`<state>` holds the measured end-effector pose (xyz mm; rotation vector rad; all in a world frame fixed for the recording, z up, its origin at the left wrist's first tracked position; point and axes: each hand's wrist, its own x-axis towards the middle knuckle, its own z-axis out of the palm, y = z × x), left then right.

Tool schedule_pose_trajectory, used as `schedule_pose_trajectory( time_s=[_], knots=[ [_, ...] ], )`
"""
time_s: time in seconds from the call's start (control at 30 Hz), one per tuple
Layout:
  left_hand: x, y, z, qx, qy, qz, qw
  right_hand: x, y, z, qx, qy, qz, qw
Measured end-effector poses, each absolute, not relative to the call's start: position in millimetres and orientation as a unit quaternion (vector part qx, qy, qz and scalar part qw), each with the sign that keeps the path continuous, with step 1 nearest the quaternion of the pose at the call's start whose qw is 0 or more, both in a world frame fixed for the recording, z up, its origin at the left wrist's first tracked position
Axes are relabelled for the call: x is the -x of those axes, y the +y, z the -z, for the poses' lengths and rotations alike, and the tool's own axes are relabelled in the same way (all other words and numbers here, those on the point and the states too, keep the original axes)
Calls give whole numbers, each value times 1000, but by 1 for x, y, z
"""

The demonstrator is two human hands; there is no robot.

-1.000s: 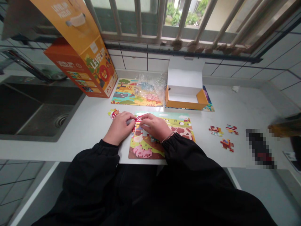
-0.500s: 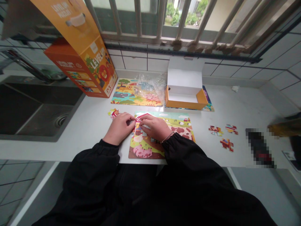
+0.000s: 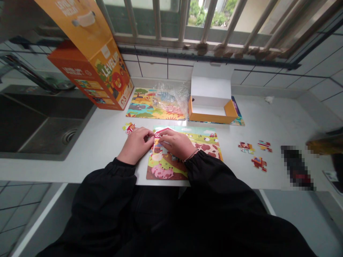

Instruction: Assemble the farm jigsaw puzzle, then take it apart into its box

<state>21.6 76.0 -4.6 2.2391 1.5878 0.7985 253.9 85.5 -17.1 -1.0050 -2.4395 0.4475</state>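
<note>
A farm jigsaw puzzle [image 3: 163, 173] lies on the counter in front of me, showing a pig, a hen, cow patches and a red-roofed barn. My left hand [image 3: 136, 145] is closed at its upper left edge, thumb and forefinger tips against the border. Over the barn, my right hand [image 3: 177, 144] bends its fingers in a pinch on a puzzle piece [image 3: 157, 145], which they partly cover. Behind my left hand lies a loose barn piece [image 3: 129, 128], partly hidden. To the right are three loose pieces: one [image 3: 245, 147], a striped one [image 3: 264, 145] and a red one [image 3: 259, 163].
An open orange box [image 3: 211, 118] with a white inside stands behind the puzzle. Left of it, crumpled clear plastic [image 3: 173, 98] covers part of a savanna puzzle [image 3: 140, 107]. A tall orange carton [image 3: 107, 78] stands beside the sink [image 3: 80, 142]. A blurred-out dark object [image 3: 297, 167] lies right.
Both hands stay at the same spot on the puzzle, with barely any finger movement. The view has shifted very slightly; the loose pieces lie as before.
</note>
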Motion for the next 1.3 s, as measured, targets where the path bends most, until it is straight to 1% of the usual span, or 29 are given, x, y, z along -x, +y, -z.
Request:
schedule_pose_trajectory(
  time_s=[0.4,0.57,0.77,1.03,1.3],
  knots=[
    [-21,75,5,-782,547,-266,138,-253,83,17,378,-881,-155,237],
    [-21,75,5,-782,547,-266,137,-254,85,22,388,-881,-153,225],
    [-22,75,4,-786,544,-261,134,-255,81,18,373,-892,-143,210],
    [-24,74,0,-785,547,-257,134,-254,79,20,385,-890,-121,211],
    [-24,74,1,-784,541,-268,141,-251,79,17,379,-901,-104,184]
  ],
)
